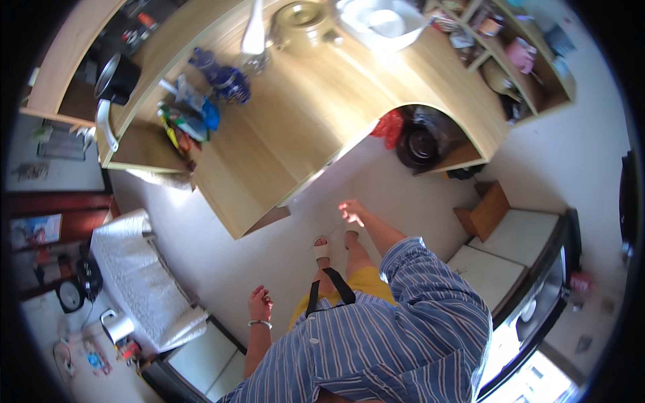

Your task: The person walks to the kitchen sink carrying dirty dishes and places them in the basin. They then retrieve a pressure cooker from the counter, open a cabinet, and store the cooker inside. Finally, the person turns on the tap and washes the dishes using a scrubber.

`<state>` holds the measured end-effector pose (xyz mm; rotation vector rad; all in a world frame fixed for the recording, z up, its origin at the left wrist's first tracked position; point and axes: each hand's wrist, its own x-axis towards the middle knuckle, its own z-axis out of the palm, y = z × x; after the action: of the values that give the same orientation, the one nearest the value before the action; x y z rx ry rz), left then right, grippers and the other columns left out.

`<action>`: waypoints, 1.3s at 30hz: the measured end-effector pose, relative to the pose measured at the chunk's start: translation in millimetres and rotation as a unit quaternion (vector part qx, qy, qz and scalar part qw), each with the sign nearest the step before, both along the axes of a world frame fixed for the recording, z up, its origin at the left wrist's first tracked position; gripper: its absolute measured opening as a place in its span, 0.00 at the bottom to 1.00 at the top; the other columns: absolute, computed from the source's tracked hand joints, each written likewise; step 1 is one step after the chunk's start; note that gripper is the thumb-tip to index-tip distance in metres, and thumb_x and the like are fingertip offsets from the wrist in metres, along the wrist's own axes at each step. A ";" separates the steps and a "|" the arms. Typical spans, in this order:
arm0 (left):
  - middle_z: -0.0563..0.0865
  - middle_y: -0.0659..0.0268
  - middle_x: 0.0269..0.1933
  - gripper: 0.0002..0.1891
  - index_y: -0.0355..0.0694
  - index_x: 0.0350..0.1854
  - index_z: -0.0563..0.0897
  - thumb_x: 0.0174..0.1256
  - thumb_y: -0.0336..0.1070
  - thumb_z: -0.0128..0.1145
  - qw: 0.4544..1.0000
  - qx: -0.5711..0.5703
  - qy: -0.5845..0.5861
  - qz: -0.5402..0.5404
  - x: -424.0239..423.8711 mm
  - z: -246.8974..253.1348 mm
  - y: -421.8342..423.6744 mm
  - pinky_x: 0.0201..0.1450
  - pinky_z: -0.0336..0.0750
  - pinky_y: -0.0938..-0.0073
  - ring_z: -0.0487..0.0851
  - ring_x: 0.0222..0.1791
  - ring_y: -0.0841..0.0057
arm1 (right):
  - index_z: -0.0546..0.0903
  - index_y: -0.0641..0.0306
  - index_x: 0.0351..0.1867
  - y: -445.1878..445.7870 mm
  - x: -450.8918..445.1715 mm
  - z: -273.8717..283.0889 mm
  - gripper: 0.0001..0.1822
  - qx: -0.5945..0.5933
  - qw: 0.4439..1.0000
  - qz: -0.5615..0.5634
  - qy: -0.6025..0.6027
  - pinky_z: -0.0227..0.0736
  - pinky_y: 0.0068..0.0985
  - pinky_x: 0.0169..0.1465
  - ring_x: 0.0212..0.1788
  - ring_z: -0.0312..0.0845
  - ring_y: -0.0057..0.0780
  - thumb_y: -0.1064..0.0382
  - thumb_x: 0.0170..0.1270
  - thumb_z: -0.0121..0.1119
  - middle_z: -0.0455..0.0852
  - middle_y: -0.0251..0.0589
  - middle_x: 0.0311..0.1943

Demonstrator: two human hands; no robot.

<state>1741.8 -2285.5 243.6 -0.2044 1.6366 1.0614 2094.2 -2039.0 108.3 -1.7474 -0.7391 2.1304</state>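
Observation:
My right hand [351,211] hangs over the pale tiled floor [211,247], fingers loosely bent and apart, holding nothing. Lower and further left is my left hand [260,304], with half-curled fingers, a bracelet [259,323] at the wrist and nothing visible in its grasp. In front of me stands a light wooden desk [302,131], nearest to my right hand but not touched by it. On its top are a blue patterned bottle [229,84], a clear glass bottle [253,60], a tan lidded pot [302,30] and a white basin [398,38].
Packets [186,118] fill the desk's left end, below a dark mug [118,78]. Under the desk sit a red plastic bag [388,128] and a dark round vessel [418,146]. A cloth-covered piece of furniture [141,272] stands left; low pale-topped cabinets [489,272] stand right.

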 end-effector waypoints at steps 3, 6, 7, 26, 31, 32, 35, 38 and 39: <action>0.80 0.63 0.29 0.11 0.37 0.45 0.73 0.60 0.26 0.48 0.997 0.042 -0.001 -0.071 -3.0 -4.2 32.6 0.17 0.66 0.84 0.72 0.18 0.82 | 0.79 0.62 0.36 -67.2 35.5 12.1 0.09 0.000 0.998 -0.031 -0.061 0.68 0.22 0.21 0.22 0.73 0.21 0.71 0.55 0.48 0.77 0.34 0.23; 0.82 0.62 0.31 0.11 0.36 0.45 0.73 0.59 0.26 0.49 0.981 0.081 -0.004 -0.174 13.7 -4.3 78.8 0.16 0.66 0.85 0.73 0.19 0.83 | 0.79 0.61 0.41 -128.0 68.7 47.9 0.11 0.041 0.988 -0.072 -0.130 0.74 0.24 0.28 0.25 0.75 0.22 0.63 0.58 0.52 0.80 0.35 0.29; 0.82 0.62 0.31 0.12 0.36 0.45 0.73 0.59 0.26 0.50 0.973 0.091 -0.007 -0.211 24.5 -3.1 94.6 0.16 0.66 0.85 0.73 0.19 0.83 | 0.79 0.60 0.43 -147.3 76.5 67.1 0.12 0.052 0.983 -0.096 -0.147 0.74 0.23 0.29 0.26 0.75 0.22 0.62 0.59 0.52 0.81 0.35 0.31; 0.83 0.63 0.37 0.14 0.38 0.52 0.73 0.65 0.31 0.44 0.599 0.165 -0.296 -0.725 572.8 126.6 34.6 0.29 0.75 0.82 0.82 0.32 0.77 | 0.79 0.64 0.31 -352.2 301.2 286.6 0.06 0.492 0.652 -0.327 -0.474 0.74 0.29 0.34 0.31 0.77 0.41 0.72 0.49 0.58 0.78 0.44 0.28; 0.84 0.58 0.39 0.12 0.37 0.49 0.73 0.64 0.32 0.48 0.460 0.217 -0.302 -0.806 697.9 169.6 -7.7 0.31 0.75 0.83 0.81 0.31 0.79 | 0.78 0.64 0.29 -445.9 447.1 328.7 0.04 0.394 0.493 -0.495 -0.597 0.72 0.26 0.32 0.30 0.77 0.39 0.74 0.51 0.56 0.78 0.44 0.28; 0.84 0.58 0.39 0.12 0.38 0.48 0.74 0.63 0.32 0.48 0.456 0.219 -0.308 -0.806 714.2 170.9 -11.4 0.31 0.75 0.83 0.81 0.30 0.79 | 0.79 0.63 0.30 -463.9 470.2 347.5 0.05 0.353 0.464 -0.514 -0.629 0.70 0.25 0.30 0.28 0.76 0.37 0.75 0.52 0.56 0.77 0.42 0.27; 0.84 0.58 0.38 0.10 0.39 0.46 0.75 0.63 0.32 0.49 0.475 0.181 -0.286 -0.812 748.1 155.2 -1.7 0.31 0.75 0.84 0.81 0.30 0.80 | 0.80 0.62 0.33 -506.5 531.2 390.7 0.06 0.330 0.318 -0.534 -0.711 0.69 0.21 0.28 0.27 0.75 0.30 0.74 0.56 0.55 0.77 0.39 0.28; 0.84 0.60 0.38 0.09 0.40 0.45 0.75 0.63 0.32 0.49 0.507 0.144 -0.234 -0.817 767.5 136.5 19.6 0.30 0.75 0.82 0.80 0.29 0.80 | 0.79 0.63 0.39 -535.4 582.6 381.2 0.08 0.290 0.301 -0.525 -0.741 0.71 0.25 0.36 0.34 0.77 0.36 0.71 0.58 0.53 0.79 0.42 0.33; 0.84 0.60 0.37 0.10 0.40 0.45 0.75 0.63 0.32 0.49 0.509 0.127 -0.216 -0.823 776.0 131.6 25.6 0.31 0.75 0.82 0.80 0.29 0.80 | 0.78 0.62 0.43 -553.1 606.9 352.5 0.11 0.269 0.309 -0.498 -0.764 0.72 0.28 0.40 0.37 0.77 0.40 0.70 0.58 0.54 0.80 0.44 0.35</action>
<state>2517.9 -2259.9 375.2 1.0676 0.5279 -0.3419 2701.0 -2592.1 460.8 -2.1477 -0.2205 -0.9591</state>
